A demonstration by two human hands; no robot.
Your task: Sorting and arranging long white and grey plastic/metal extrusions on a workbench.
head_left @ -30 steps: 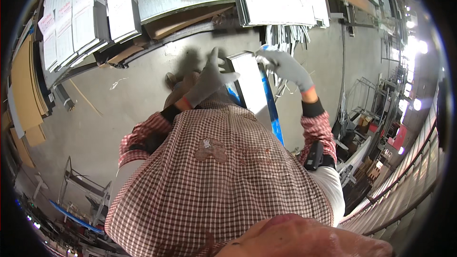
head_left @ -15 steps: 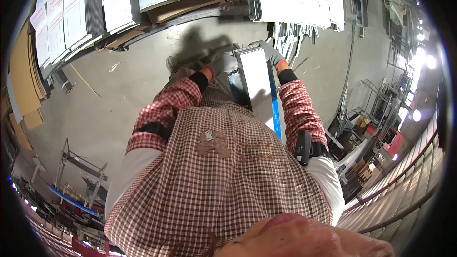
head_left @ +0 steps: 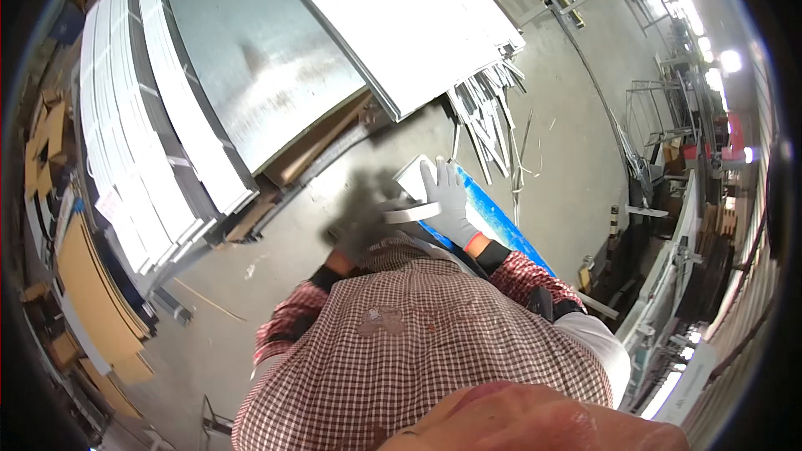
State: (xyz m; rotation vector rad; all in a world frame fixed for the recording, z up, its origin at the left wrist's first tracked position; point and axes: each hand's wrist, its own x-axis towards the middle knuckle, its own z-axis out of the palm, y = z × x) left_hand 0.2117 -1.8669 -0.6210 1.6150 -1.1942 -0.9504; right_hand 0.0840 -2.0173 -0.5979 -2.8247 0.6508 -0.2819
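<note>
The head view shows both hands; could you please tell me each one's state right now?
Left hand: blurred, beside the pale curved band; open or closed cannot be told.
Right hand: open, spread over the white panel.

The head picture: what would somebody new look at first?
Probably the big checked apron, filling the lower middle, and the bright white stack at the top. Near the middle, the gloved right hand spreads its fingers over a pale piece, with a white ring between it and the shadowy left hand. Just right of the right hand, a bright blue strip slants downward.
</note>
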